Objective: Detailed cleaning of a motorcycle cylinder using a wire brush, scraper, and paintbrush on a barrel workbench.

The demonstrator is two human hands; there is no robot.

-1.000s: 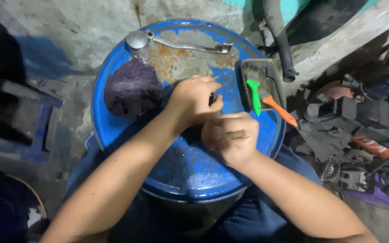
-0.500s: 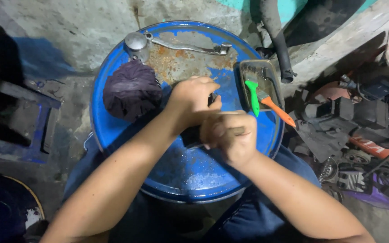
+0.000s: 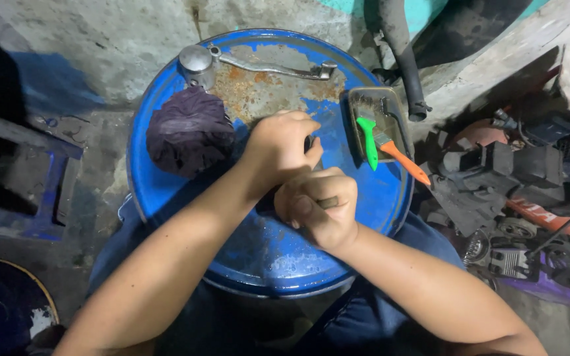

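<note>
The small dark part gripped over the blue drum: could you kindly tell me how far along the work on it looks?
Done: nothing visibly finished. In hand: the left hand clasps a small dark part over the rusty blue drum lid, and the right hand grips a short metal rod. Left: the green-handled brush and orange-handled brush lie untouched in their tray.

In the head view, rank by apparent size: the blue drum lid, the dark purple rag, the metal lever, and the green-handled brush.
1. Blue drum lid, by far the largest.
2. Dark purple rag.
3. Metal lever: long but thin, so it covers less area than the rag.
4. Green-handled brush, smallest.
</note>
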